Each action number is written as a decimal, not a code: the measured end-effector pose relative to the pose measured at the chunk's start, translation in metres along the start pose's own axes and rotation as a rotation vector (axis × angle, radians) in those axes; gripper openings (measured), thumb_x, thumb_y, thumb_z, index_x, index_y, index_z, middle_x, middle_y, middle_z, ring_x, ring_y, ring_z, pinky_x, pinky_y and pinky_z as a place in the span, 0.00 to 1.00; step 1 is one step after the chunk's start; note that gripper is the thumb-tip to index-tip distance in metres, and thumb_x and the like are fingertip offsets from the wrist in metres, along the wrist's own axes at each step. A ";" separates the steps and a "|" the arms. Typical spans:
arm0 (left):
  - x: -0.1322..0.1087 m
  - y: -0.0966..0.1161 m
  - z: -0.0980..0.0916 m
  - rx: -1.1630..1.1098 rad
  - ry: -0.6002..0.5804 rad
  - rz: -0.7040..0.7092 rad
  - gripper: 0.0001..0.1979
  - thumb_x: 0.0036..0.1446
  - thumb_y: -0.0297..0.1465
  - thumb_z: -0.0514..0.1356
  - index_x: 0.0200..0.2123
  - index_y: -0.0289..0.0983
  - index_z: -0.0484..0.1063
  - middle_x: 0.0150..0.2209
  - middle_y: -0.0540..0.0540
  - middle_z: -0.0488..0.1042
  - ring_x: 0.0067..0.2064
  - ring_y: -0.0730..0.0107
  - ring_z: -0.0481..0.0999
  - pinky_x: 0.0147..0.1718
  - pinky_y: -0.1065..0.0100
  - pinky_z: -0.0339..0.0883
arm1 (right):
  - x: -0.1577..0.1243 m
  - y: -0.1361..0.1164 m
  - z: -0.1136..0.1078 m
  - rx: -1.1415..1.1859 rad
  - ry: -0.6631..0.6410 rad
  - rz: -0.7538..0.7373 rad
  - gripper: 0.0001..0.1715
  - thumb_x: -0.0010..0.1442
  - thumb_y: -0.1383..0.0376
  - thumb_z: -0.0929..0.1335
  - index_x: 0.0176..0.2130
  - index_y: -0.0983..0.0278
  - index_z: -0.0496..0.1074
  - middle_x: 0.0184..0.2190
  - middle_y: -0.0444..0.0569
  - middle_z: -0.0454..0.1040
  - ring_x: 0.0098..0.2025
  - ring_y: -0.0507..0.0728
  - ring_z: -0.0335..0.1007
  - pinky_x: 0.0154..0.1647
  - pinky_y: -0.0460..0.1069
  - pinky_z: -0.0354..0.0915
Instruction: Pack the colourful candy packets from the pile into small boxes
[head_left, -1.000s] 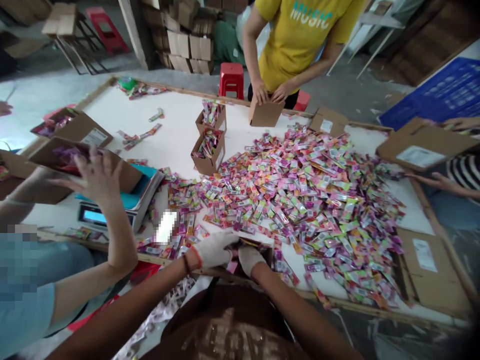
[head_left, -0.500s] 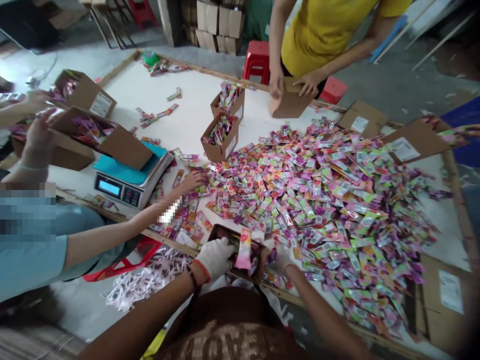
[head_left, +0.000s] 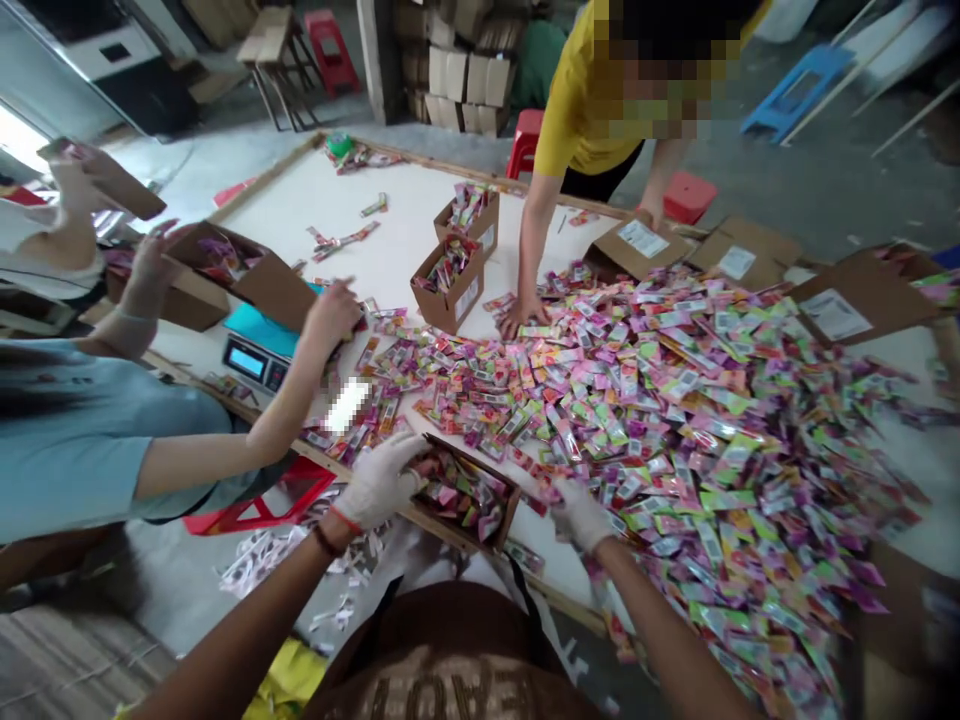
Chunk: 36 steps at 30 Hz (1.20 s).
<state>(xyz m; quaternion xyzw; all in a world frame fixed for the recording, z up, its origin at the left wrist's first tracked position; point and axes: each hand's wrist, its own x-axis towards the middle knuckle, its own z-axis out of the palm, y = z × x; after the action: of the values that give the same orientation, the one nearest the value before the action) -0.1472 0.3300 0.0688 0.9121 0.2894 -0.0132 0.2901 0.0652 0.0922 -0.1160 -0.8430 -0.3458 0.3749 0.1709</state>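
My left hand (head_left: 384,480), in a white glove, grips the left end of a small cardboard box (head_left: 512,520) at the table's near edge. The box is open at the top and holds many pink and green packets (head_left: 465,490). Just right of the box, my gloved right hand (head_left: 581,515) is closed around pink packets (head_left: 541,484). Beyond and to the right spreads a large pile of small shiny packets (head_left: 675,400).
Two filled boxes (head_left: 448,285) stand mid-table. At left, a person in light blue (head_left: 180,450) tilts a box over a scale (head_left: 255,360). Across, a person in yellow (head_left: 566,130) has a hand in the pile. More boxes (head_left: 840,300) lie at right.
My left hand has shifted to the box's left end, and the box looks fuller. The view has tilted up. The person in yellow has moved a hand onto the packets; the other person's arm has lifted.
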 end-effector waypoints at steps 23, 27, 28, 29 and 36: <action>-0.019 -0.042 0.057 -0.271 0.230 -0.178 0.29 0.57 0.39 0.50 0.58 0.30 0.56 0.55 0.37 0.63 0.56 0.59 0.63 0.55 0.61 0.58 | -0.013 -0.223 -0.005 -0.419 -0.216 -0.586 0.24 0.59 0.66 0.58 0.55 0.64 0.62 0.46 0.60 0.69 0.46 0.63 0.68 0.46 0.56 0.63; -0.022 -0.043 0.057 0.043 0.040 -0.095 0.39 0.44 0.30 0.58 0.60 0.32 0.50 0.53 0.36 0.61 0.52 0.55 0.65 0.49 0.59 0.63 | -0.005 -0.215 0.021 -0.415 -0.276 -0.537 0.29 0.55 0.63 0.63 0.56 0.64 0.59 0.54 0.61 0.62 0.51 0.65 0.64 0.50 0.58 0.61; -0.024 -0.041 0.053 0.112 0.049 -0.079 0.40 0.43 0.29 0.58 0.61 0.32 0.50 0.52 0.36 0.61 0.52 0.54 0.64 0.49 0.58 0.62 | -0.012 -0.207 0.014 -0.392 -0.278 -0.542 0.33 0.53 0.62 0.65 0.58 0.63 0.58 0.56 0.60 0.59 0.53 0.65 0.61 0.52 0.58 0.60; -0.026 -0.038 0.048 0.178 0.065 -0.042 0.39 0.43 0.29 0.58 0.61 0.32 0.50 0.51 0.35 0.61 0.52 0.52 0.63 0.49 0.56 0.61 | -0.022 -0.199 0.005 -0.363 -0.266 -0.548 0.35 0.51 0.62 0.66 0.58 0.62 0.57 0.58 0.58 0.57 0.55 0.64 0.59 0.54 0.56 0.58; -0.004 -0.015 0.045 0.409 -0.376 0.269 0.15 0.56 0.24 0.46 0.38 0.33 0.72 0.38 0.35 0.68 0.38 0.53 0.69 0.34 0.55 0.63 | -0.051 -0.191 0.012 -0.361 -0.248 -0.132 0.22 0.58 0.74 0.55 0.46 0.66 0.68 0.43 0.58 0.69 0.41 0.58 0.70 0.42 0.51 0.64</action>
<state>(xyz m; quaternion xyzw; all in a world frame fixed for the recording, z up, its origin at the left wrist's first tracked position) -0.1523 0.3134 0.0248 0.9633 0.0989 -0.2012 0.1479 -0.0553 0.1908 0.0066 -0.7829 -0.4799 0.3959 -0.0023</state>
